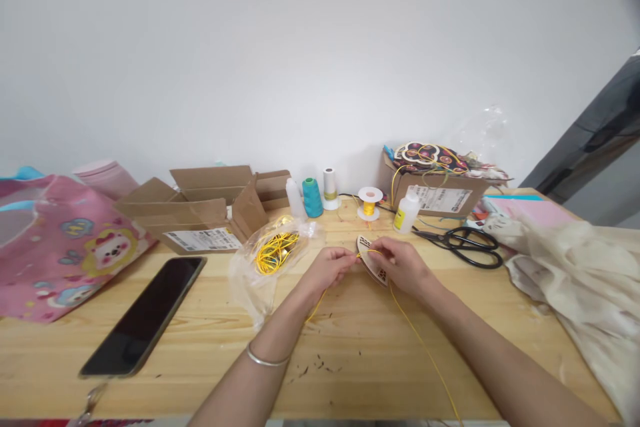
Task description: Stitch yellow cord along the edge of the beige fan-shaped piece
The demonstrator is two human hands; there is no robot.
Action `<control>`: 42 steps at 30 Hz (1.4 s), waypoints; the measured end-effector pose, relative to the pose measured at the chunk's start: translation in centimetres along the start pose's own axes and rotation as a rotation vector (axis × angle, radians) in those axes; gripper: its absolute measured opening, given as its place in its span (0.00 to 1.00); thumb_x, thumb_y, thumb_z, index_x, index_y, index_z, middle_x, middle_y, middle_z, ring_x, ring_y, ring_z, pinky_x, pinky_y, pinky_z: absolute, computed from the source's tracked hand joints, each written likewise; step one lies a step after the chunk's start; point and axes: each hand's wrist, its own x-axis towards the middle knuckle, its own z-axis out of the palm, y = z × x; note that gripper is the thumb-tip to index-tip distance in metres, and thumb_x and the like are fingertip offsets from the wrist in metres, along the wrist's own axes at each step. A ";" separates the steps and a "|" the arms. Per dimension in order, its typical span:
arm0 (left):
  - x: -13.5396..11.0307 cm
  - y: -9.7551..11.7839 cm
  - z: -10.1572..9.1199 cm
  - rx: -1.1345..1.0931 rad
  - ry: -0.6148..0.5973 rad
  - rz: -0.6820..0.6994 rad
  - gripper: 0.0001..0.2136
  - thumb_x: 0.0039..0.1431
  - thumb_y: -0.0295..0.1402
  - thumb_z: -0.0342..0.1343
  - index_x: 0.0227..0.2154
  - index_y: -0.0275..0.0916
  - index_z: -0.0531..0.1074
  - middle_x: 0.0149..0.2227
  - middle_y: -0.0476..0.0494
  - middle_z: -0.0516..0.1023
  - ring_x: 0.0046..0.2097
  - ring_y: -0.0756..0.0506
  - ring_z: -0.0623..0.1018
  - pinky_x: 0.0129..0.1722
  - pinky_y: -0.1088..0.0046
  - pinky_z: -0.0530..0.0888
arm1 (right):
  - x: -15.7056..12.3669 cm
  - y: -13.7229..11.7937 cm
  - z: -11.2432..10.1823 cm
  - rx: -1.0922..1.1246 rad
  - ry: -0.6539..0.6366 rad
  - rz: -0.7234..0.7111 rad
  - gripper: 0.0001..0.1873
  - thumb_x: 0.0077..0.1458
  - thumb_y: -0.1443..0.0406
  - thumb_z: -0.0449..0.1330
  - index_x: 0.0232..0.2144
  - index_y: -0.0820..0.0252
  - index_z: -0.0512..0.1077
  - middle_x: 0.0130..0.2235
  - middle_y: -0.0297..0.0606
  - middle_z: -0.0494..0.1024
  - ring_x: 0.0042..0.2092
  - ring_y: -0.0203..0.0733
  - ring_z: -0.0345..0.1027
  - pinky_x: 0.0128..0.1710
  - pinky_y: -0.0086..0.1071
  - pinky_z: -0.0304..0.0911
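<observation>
A pale flat piece [370,265] with dark patterned patches at its ends is held up between the two hands, just above the middle of the counter [350,373]. Yellow cord [417,333] crosses its face; one length trails from below the right hand toward the near edge, another hangs below the left hand. The left hand [332,269] has its grip pressed together, thumb and forefinger pinching the cord at the piece's left edge. The right hand [403,265] has its grip closed on the piece's right side, fingertips partly hidden.

Just beyond stands a small white spool [369,205] wound with yellow, with a white bottle [407,211] near it on the right. Black-handled scissors [470,245] lie past the bottle, before a filled cardboard box [440,199]. Left of the hands, a clear plastic bag [250,297] holds a yellow bundle [276,253]; behind it are a teal thread cone [313,198] and an open carton [193,219]. Farther left lie a dark phone [145,317] and a pink printed bag [83,253]. Cream cloth [570,273] is heaped on the far right.
</observation>
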 end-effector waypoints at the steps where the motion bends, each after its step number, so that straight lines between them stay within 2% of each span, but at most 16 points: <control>1: 0.0 0.0 0.1 -0.008 0.009 0.002 0.12 0.41 0.40 0.55 0.25 0.35 0.70 0.13 0.58 0.53 0.14 0.58 0.51 0.14 0.79 0.43 | 0.0 -0.1 -0.2 0.071 -0.052 0.063 0.10 0.48 0.61 0.51 0.25 0.61 0.67 0.22 0.32 0.67 0.22 0.31 0.56 0.21 0.25 0.53; 3: 0.0 0.1 0.2 -0.027 0.018 -0.001 0.12 0.41 0.39 0.55 0.24 0.35 0.70 0.14 0.57 0.55 0.15 0.58 0.51 0.14 0.79 0.43 | -0.2 -0.4 -0.6 0.234 -0.146 0.185 0.12 0.46 0.58 0.52 0.24 0.62 0.67 0.19 0.30 0.64 0.20 0.29 0.52 0.18 0.23 0.48; 5: 0.0 0.1 0.5 -0.026 0.020 0.007 0.11 0.41 0.39 0.55 0.23 0.35 0.69 0.15 0.56 0.57 0.15 0.58 0.53 0.14 0.80 0.44 | -0.2 -1.0 -0.9 0.389 -0.186 0.266 0.15 0.46 0.56 0.52 0.24 0.64 0.68 0.18 0.28 0.61 0.19 0.27 0.50 0.17 0.22 0.47; 9: 0.0 0.0 1.2 0.016 0.003 0.053 0.11 0.42 0.39 0.54 0.21 0.34 0.70 0.17 0.52 0.64 0.17 0.57 0.60 0.15 0.80 0.50 | -0.3 -2.0 -1.2 0.525 -0.115 0.278 0.20 0.52 0.56 0.44 0.29 0.66 0.69 0.15 0.26 0.52 0.16 0.27 0.44 0.15 0.23 0.44; 11: 0.0 -0.1 1.3 0.020 -0.023 0.053 0.11 0.41 0.38 0.55 0.21 0.34 0.70 0.18 0.50 0.66 0.18 0.56 0.62 0.16 0.79 0.52 | -0.5 -2.3 -0.9 0.428 -0.081 0.197 0.19 0.53 0.59 0.42 0.28 0.64 0.69 0.15 0.27 0.55 0.17 0.28 0.47 0.16 0.23 0.46; 15: -0.2 0.0 1.3 0.000 -0.055 0.077 0.08 0.42 0.35 0.53 0.19 0.34 0.69 0.19 0.49 0.66 0.19 0.55 0.62 0.17 0.79 0.54 | -1.2 -2.3 0.0 -0.007 -0.063 -0.042 0.13 0.52 0.65 0.44 0.30 0.57 0.69 0.22 0.32 0.70 0.23 0.32 0.60 0.23 0.25 0.52; 18: -0.3 0.3 1.2 0.005 -0.063 0.085 0.08 0.43 0.34 0.52 0.19 0.34 0.70 0.18 0.50 0.65 0.19 0.55 0.60 0.17 0.79 0.51 | -1.5 -2.0 0.3 -0.256 -0.055 -0.081 0.14 0.50 0.66 0.46 0.37 0.53 0.68 0.23 0.32 0.73 0.22 0.34 0.62 0.22 0.25 0.51; 21: -0.4 0.4 1.3 0.017 -0.037 0.063 0.10 0.44 0.37 0.53 0.20 0.34 0.69 0.16 0.52 0.62 0.18 0.56 0.57 0.17 0.78 0.47 | -1.5 -1.7 0.3 -0.386 -0.029 -0.098 0.14 0.49 0.66 0.47 0.38 0.50 0.68 0.24 0.32 0.74 0.23 0.36 0.64 0.22 0.26 0.50; 24: -0.4 0.3 1.4 0.012 -0.002 0.040 0.12 0.42 0.40 0.54 0.18 0.34 0.68 0.14 0.54 0.59 0.17 0.57 0.54 0.17 0.77 0.45 | -1.4 -1.8 0.1 -0.442 -0.009 -0.084 0.13 0.50 0.65 0.48 0.36 0.49 0.68 0.26 0.31 0.75 0.25 0.36 0.66 0.23 0.26 0.49; 28: -0.3 0.3 1.3 -0.004 -0.001 0.033 0.13 0.42 0.42 0.55 0.17 0.34 0.68 0.13 0.55 0.57 0.16 0.57 0.53 0.17 0.77 0.43 | -1.3 -1.9 -0.3 -0.438 -0.007 -0.098 0.10 0.52 0.63 0.47 0.29 0.50 0.69 0.28 0.29 0.75 0.27 0.34 0.65 0.23 0.26 0.47; 31: -0.2 0.1 1.2 -0.004 0.032 0.025 0.13 0.41 0.42 0.55 0.18 0.34 0.69 0.13 0.55 0.58 0.16 0.57 0.52 0.17 0.77 0.43 | -1.2 -1.8 -0.3 -0.447 -0.005 -0.124 0.10 0.53 0.64 0.47 0.29 0.51 0.68 0.29 0.30 0.73 0.29 0.34 0.64 0.24 0.26 0.47; 37: 0.0 -0.1 1.3 0.005 0.071 0.024 0.13 0.39 0.41 0.57 0.21 0.33 0.73 0.15 0.51 0.64 0.17 0.57 0.54 0.17 0.78 0.46 | -0.9 -1.8 -0.3 -0.525 -0.012 -0.098 0.10 0.52 0.65 0.48 0.27 0.55 0.69 0.28 0.33 0.68 0.29 0.32 0.60 0.22 0.25 0.45; 42: 0.2 -0.4 1.1 -0.050 0.145 0.049 0.14 0.37 0.39 0.59 0.26 0.33 0.75 0.19 0.49 0.69 0.18 0.58 0.55 0.16 0.79 0.47 | -0.9 -1.9 -0.5 -0.508 0.025 -0.108 0.10 0.53 0.64 0.48 0.27 0.56 0.69 0.30 0.34 0.67 0.30 0.32 0.59 0.22 0.25 0.44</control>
